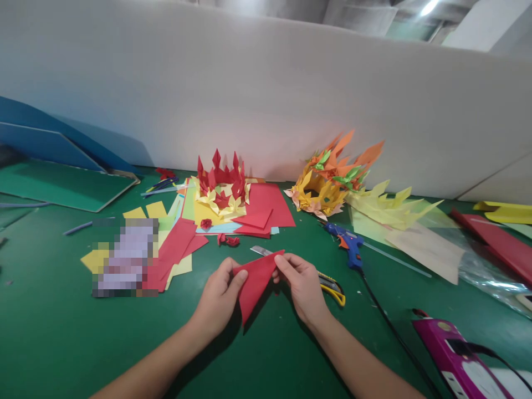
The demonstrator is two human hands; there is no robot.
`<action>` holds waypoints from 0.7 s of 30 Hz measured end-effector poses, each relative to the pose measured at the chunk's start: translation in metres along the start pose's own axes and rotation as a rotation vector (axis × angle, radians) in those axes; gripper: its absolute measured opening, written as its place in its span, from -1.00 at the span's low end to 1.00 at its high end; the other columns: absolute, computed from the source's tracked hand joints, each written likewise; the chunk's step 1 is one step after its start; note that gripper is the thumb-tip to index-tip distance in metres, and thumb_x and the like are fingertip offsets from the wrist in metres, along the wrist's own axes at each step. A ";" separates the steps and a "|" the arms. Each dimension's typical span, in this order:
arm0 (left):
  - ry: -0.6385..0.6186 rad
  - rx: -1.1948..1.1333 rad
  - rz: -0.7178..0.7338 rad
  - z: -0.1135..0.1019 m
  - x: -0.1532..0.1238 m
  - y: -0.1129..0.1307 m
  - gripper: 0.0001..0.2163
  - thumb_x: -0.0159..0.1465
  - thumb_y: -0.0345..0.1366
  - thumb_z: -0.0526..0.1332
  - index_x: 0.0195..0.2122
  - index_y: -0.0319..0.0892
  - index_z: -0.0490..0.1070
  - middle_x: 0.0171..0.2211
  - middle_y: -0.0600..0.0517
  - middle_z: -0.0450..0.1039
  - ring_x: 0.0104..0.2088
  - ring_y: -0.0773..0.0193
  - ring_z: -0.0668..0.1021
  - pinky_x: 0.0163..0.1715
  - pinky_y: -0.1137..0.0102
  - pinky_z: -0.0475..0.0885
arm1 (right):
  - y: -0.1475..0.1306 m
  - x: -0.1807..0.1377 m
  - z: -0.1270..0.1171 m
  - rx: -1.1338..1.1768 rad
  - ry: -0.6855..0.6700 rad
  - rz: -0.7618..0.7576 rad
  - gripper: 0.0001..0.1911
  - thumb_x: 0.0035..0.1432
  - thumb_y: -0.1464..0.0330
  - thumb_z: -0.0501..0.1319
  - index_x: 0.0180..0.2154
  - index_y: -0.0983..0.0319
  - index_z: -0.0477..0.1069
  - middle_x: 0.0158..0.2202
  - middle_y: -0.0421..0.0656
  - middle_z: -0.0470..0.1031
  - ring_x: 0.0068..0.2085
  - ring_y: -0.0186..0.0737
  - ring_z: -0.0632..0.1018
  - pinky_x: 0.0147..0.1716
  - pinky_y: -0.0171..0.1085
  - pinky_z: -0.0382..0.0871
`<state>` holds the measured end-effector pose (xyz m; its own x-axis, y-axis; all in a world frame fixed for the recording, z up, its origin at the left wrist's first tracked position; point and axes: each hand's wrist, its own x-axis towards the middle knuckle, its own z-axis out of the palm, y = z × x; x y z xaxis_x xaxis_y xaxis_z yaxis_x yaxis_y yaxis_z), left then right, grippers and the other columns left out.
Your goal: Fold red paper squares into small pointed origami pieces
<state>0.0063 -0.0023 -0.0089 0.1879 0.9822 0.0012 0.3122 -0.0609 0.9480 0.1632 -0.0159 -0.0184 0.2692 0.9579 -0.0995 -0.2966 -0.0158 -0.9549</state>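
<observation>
A red sheet of paper (256, 287), folded into a triangle, is held up between my two hands above the green table. My left hand (220, 296) pinches its left corner, thumb on top. At the upper right corner, my right hand (300, 285) grips the paper between thumb and fingers. One point of the triangle hangs downward. Just behind the paper lies a utility knife (331, 289) with a yellow end, partly hidden by my right hand; its blade side shows past the paper. Small red folded paper pieces (228, 240) rest beyond.
Behind stand a red and yellow paper crown (222, 185) and an orange one (318, 191). A blue glue gun (347, 241) lies right, its cord running to a purple power strip (457, 354). Red sheets (170, 257) and a blurred object (127, 257) lie left. A white partition (266, 94) closes the back.
</observation>
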 end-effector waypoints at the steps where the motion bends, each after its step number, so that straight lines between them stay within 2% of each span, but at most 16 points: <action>1: -0.007 -0.001 -0.005 0.000 0.000 0.000 -0.80 0.16 -0.18 0.08 -0.57 -0.10 0.20 -0.62 0.17 0.26 -0.56 0.29 0.35 -0.52 0.41 0.26 | 0.000 0.000 0.000 -0.004 0.003 0.007 -0.67 -0.19 0.13 0.38 -0.62 0.26 0.42 -0.69 -0.26 0.40 -0.62 -0.40 0.38 -0.58 -0.39 0.29; 6: -0.039 -0.009 -0.003 0.000 0.003 -0.002 -0.82 0.16 -0.20 0.08 -0.54 -0.11 0.22 -0.56 0.13 0.35 -0.50 0.26 0.40 -0.44 0.38 0.30 | 0.000 0.001 -0.002 -0.027 0.015 0.031 -0.65 -0.19 0.13 0.38 -0.64 0.26 0.40 -0.71 -0.27 0.39 -0.66 -0.42 0.34 -0.67 -0.42 0.19; 10: -0.041 -0.023 -0.003 0.000 0.003 -0.002 -0.83 0.15 -0.20 0.09 -0.54 -0.12 0.24 -0.55 0.12 0.36 -0.48 0.26 0.41 -0.42 0.37 0.31 | 0.002 0.001 -0.003 -0.014 0.025 0.023 -0.66 -0.19 0.14 0.37 -0.65 0.27 0.42 -0.72 -0.27 0.38 -0.67 -0.43 0.34 -0.66 -0.42 0.18; 17: -0.083 -0.210 -0.121 0.002 0.004 0.000 -0.77 0.04 -0.13 0.17 -0.60 -0.12 0.20 -0.67 0.21 0.20 -0.61 0.36 0.29 -0.54 0.44 0.23 | 0.003 0.002 -0.002 -0.007 0.049 0.011 -0.71 -0.20 0.17 0.38 -0.64 0.27 0.46 -0.72 -0.26 0.38 -0.66 -0.42 0.34 -0.62 -0.40 0.21; 21: -0.104 -0.244 -0.154 0.002 0.005 0.000 -0.75 0.02 -0.10 0.20 -0.61 -0.12 0.20 -0.68 0.21 0.20 -0.62 0.37 0.27 -0.55 0.46 0.21 | 0.001 0.002 -0.002 0.021 0.058 0.030 -0.72 -0.22 0.19 0.39 -0.64 0.27 0.46 -0.71 -0.27 0.37 -0.66 -0.42 0.32 -0.63 -0.39 0.20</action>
<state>0.0092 0.0024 -0.0092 0.2543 0.9521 -0.1696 0.1138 0.1447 0.9829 0.1649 -0.0143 -0.0204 0.3124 0.9388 -0.1450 -0.3249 -0.0378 -0.9450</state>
